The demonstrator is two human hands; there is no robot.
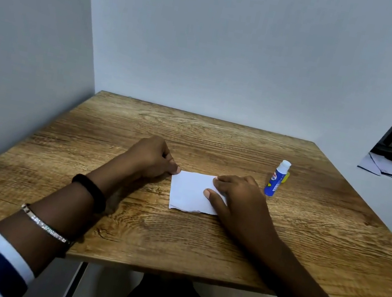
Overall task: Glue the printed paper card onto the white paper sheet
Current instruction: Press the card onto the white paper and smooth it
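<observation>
Partly hidden white paper [188,191], hands [239,195] covering its right edge

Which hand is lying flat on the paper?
The right hand, beside the glue stick, lies spread on the paper. The left hand is curled, touching only its corner.

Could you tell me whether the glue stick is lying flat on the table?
No, the glue stick stands upright on the table, white cap on top, just beyond the right hand.
</observation>
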